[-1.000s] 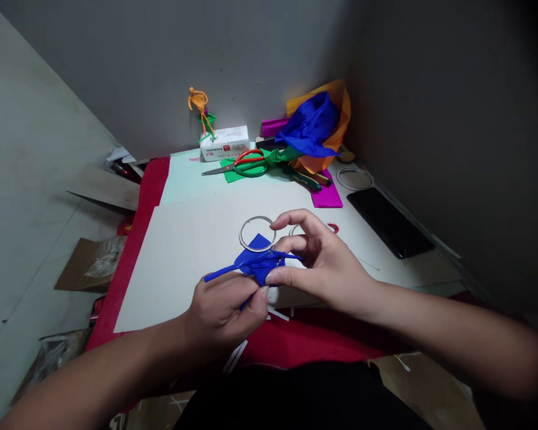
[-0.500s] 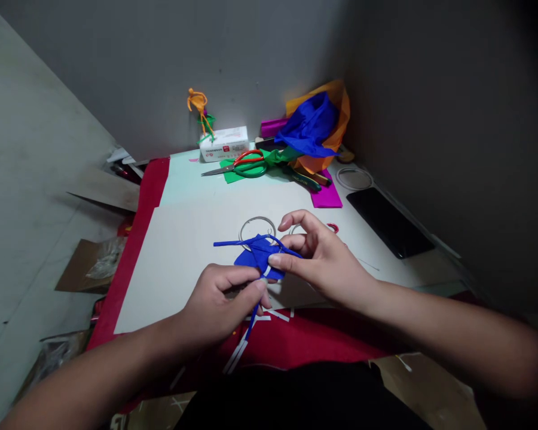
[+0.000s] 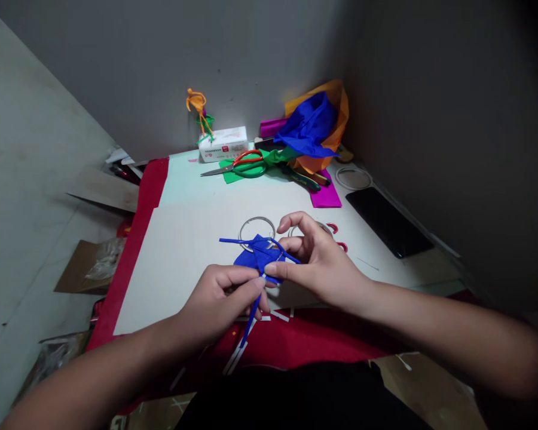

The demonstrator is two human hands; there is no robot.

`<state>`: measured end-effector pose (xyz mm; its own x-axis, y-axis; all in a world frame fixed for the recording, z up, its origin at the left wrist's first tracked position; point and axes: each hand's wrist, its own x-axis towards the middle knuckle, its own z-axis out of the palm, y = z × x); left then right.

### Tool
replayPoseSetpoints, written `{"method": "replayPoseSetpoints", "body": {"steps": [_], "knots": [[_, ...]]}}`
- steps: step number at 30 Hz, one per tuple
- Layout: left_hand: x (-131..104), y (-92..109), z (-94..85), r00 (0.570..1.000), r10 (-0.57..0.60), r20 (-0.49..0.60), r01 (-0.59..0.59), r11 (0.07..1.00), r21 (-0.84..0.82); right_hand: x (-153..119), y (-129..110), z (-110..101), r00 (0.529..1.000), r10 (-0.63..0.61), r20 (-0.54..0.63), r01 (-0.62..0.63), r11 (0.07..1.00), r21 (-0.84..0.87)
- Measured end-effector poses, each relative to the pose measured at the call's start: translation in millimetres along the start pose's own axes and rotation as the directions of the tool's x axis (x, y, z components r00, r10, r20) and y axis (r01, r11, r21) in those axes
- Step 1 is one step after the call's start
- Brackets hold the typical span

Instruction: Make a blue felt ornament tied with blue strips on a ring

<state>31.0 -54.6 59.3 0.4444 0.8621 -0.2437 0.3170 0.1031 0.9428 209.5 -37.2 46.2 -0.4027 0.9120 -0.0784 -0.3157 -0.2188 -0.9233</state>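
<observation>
Head view: we are looking down at two bare hands meeting over a pale board (image 3: 174,269), which is lying on a red cloth (image 3: 341,334).

Blue form (image 3: 260,254): we are finding it between the hands, above the near half of the board; one thin limb is pointing left, another is curving toward the right palm, and a third is slanting down below the left fingers over the cloth.

Left hand (image 3: 231,292): thumb and index finger are closing on the form beside a small white spot; the other fingers are curling underneath.

Right hand (image 3: 320,260): the thumb is pressing on the form's edge against the bent fingers behind, while the index finger is arching well apart from the thumb.

Wire coil (image 3: 257,218): it is lying just beyond the form, which is partly covering it.

Scissors (image 3: 231,168): they are lying farther back, blades pointing left, near crumpled blue paper (image 3: 311,122).

White box (image 3: 224,145): it is standing at the back, with an orange figurine (image 3: 196,103) rising above its left end.

Black phone (image 3: 389,223): we are seeing it resting at the right, well apart from the hands.
</observation>
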Motion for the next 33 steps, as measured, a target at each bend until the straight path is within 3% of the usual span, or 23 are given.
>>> {"method": "replayPoseSetpoints", "body": {"steps": [4,8,10,12,14,16,18,20,24,33], "knots": [[1.4,1.1,-1.5,0.999,-0.008,0.037,0.012,0.996,-0.093,1.5,1.1,-0.6,0.999,0.033,0.035,-0.035,0.998,0.059],[1.8,0.7,-1.2,1.000,-0.023,0.007,0.023,0.996,-0.091,4.3,4.6,-3.2,0.997,0.050,0.066,-0.055,0.995,0.086],[1.3,0.4,-1.3,1.000,-0.008,-0.004,0.007,0.998,-0.060,5.7,5.8,-6.5,0.997,0.056,0.061,-0.057,0.998,0.019],[0.7,0.4,-2.0,1.000,0.004,-0.008,-0.004,1.000,-0.019,6.0,4.9,-10.5,0.999,-0.039,0.018,0.041,0.992,-0.123],[0.1,0.9,-2.9,1.000,0.005,-0.021,-0.004,1.000,0.016,4.3,1.5,-13.7,0.956,-0.289,-0.044,0.255,0.900,-0.355],[-0.1,1.8,-3.3,0.999,0.018,-0.047,-0.016,0.999,0.043,0.7,-3.3,-14.9,0.830,-0.558,0.016,0.454,0.657,-0.602],[0.0,2.7,-2.8,0.997,0.041,-0.063,-0.036,0.996,0.084,-3.4,-6.8,-13.7,0.734,-0.649,0.199,0.556,0.406,-0.725],[0.2,3.4,-1.4,0.995,0.071,-0.076,-0.060,0.989,0.139,-6.3,-6.6,-11.1,0.705,-0.614,0.355,0.612,0.274,-0.742],[0.0,3.2,1.6,0.980,0.150,-0.131,-0.119,0.969,0.216,-6.9,2.6,-7.6,0.693,-0.562,0.452,0.641,0.192,-0.743],[-3.7,-4.3,3.3,0.902,0.402,-0.157,-0.312,0.860,0.404,-7.5,9.0,-4.8,0.718,-0.570,0.399,0.571,0.155,-0.806]]}}
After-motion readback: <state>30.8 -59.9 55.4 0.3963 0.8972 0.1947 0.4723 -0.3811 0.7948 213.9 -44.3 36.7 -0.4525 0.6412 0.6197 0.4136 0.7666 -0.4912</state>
